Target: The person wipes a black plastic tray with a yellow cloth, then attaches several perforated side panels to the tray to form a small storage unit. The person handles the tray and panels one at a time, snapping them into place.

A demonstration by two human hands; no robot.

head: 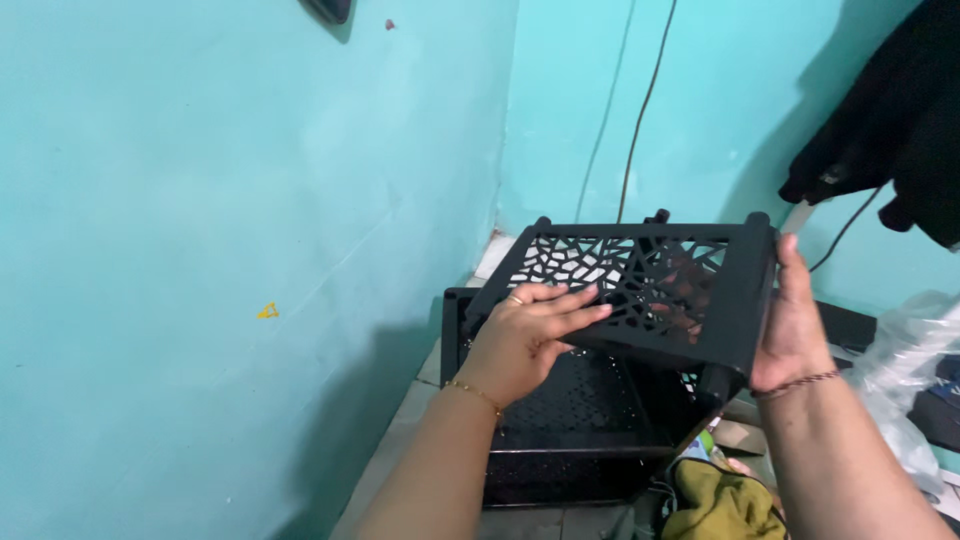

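Observation:
I hold a black plastic shelf tray (pixel 640 275) with a cut-out web pattern, tilted in the air in the corner of the room. My left hand (pixel 525 335) grips its near left edge, fingers laid over the patterned face. My right hand (pixel 795 320) clasps the right side wall, thumb along the top corner. Short round posts stick up from the tray's corners. Right beneath it stands a second black tray (pixel 570 440) with a perforated bottom, resting on the floor.
Turquoise walls (pixel 250 250) close in on the left and behind. Two cables (pixel 640 110) run down the back wall. Dark clothing (pixel 890 120) hangs at upper right. A clear plastic bag (pixel 910 350) and an olive cloth (pixel 715 500) lie at lower right.

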